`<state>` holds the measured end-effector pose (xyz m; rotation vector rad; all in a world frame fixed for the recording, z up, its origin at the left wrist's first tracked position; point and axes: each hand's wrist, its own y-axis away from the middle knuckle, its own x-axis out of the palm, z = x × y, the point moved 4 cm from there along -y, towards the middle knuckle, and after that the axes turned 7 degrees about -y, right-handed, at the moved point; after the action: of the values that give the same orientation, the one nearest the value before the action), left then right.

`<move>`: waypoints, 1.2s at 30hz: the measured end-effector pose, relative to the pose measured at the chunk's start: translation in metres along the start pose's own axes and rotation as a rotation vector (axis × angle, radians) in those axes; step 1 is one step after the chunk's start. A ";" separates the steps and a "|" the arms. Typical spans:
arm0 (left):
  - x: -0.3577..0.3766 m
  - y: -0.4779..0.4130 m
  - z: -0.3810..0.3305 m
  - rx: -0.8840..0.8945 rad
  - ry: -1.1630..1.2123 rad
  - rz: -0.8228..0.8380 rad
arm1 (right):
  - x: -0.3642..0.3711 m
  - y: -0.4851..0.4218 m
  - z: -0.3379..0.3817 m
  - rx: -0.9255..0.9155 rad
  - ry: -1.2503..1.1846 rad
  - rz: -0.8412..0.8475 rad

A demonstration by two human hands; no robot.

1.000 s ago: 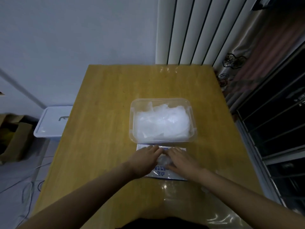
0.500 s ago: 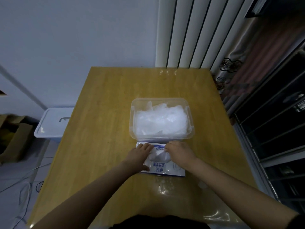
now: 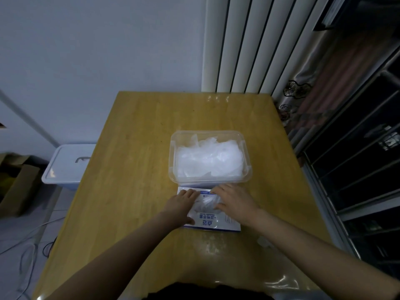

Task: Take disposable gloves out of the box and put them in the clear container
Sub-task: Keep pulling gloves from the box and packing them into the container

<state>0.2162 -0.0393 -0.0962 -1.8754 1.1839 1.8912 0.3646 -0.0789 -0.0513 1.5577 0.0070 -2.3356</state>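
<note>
Wooden table point(image 3: 134, 169), grey wall point(image 3: 97, 50), white bin point(image 3: 67, 165) on floor.

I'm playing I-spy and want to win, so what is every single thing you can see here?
wooden table: 1, yellow-brown, centre
clear container: 1, see-through, on the table
disposable gloves: heap, whitish, inside the container
glove box: 1, white and blue, in front of the container
glove tuft: 1, whitish, at the box opening
lidded bin: 1, white, floor left of table
cardboard box: 1, brown, floor far left
cables: several, pale and dark, left floor
radiator: 1, white, behind the table
curtain: 1, pinkish-grey, right of radiator
left hand: 1, flat on the box
right hand: 1, at the tuft, pinch unclear
</note>
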 end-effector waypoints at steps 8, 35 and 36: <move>0.000 0.002 -0.001 -0.001 0.017 -0.001 | 0.005 -0.012 0.007 -0.030 0.046 -0.063; -0.112 0.008 -0.029 -0.115 0.499 -0.349 | -0.104 -0.038 -0.004 0.281 -0.505 -0.470; -0.115 0.006 -0.032 -0.122 0.471 -0.347 | -0.104 -0.040 -0.003 0.289 -0.520 -0.480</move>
<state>0.2540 -0.0220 0.0160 -2.4921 0.7861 1.4083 0.3918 -0.0122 0.0340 1.0939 -0.0926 -3.1872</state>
